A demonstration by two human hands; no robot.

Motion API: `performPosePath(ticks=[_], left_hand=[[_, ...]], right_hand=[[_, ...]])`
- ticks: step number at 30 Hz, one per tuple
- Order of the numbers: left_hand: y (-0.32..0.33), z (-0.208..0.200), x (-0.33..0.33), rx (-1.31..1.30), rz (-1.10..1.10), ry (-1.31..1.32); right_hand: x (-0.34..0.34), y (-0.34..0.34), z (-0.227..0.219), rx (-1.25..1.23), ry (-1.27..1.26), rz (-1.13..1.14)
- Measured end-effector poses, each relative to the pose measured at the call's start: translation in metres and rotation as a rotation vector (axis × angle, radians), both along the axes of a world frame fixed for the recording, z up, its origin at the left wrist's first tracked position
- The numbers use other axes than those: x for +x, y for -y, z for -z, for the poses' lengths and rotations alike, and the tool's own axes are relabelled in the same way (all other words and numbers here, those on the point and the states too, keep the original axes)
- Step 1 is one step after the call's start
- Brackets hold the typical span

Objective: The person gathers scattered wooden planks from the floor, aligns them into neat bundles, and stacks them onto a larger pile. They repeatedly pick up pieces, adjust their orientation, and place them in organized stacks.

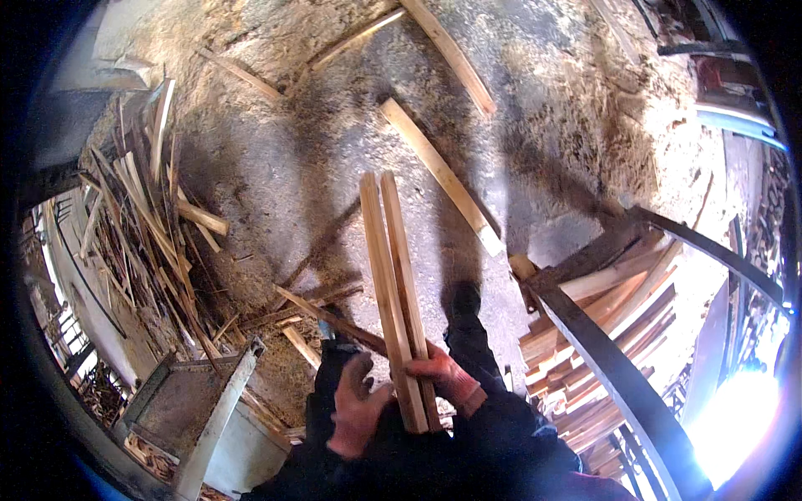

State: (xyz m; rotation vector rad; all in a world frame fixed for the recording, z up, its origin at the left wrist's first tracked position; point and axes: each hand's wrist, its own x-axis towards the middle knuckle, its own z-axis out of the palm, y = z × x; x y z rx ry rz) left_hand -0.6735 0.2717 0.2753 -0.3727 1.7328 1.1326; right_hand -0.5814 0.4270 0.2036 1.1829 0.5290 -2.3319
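Note:
Two long wooden strips (386,284) stand side by side in front of my body, pointing away from me, with a narrow gap toward their far ends. My right hand (443,377), in a reddish work glove, is closed around their near part, thumb or fingers across the face. Just left of the strips is my left hand (357,409), gloved in pinkish red with darker fingertips. Its fingers are apart and curved, and nothing shows between them. A thin dark stick (330,319) slants behind the strips, above my left hand.
Several loose boards (439,171) lie on the dusty floor ahead. A tangled heap of thin offcuts (150,225) rises at left, above a metal frame (221,417). At right, stacked planks (618,309) sit inside a dark metal rack (614,384). Bright light glares at lower right.

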Motion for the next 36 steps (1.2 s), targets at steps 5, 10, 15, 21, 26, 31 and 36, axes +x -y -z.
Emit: performPosePath(ticks=[5, 10, 15, 21, 26, 31, 36], left_hand=[[-0.011, 0.063, 0.018, 0.123, -0.261, 0.474], [0.008, 0.063, 0.028, 0.042, -0.399, 0.740], [0.015, 0.024, 0.027, 0.331, -0.778, 0.857], [0.003, 0.032, 0.010, 0.166, -0.720, 0.962], [-0.007, 0.019, 0.006, 0.173, -0.723, 0.850], [0.009, 0.014, 0.001, -0.026, -0.467, 0.575], [0.006, 0.031, 0.002, 0.288, -0.635, 0.663]], right_hand=[[0.023, 0.030, 0.028, 0.517, -0.192, -0.467], [0.011, 0.016, 0.013, 0.692, -0.455, -0.937], [-0.006, -0.050, 0.094, 1.043, -0.017, -0.850], [-0.037, -0.185, 0.254, 1.713, 0.331, -1.169], [-0.041, -0.200, 0.274, 1.391, 0.289, -1.257], [-0.042, -0.099, 0.128, 0.926, -0.349, -0.988], [-0.062, 0.003, -0.068, 0.659, 0.029, -0.909]])
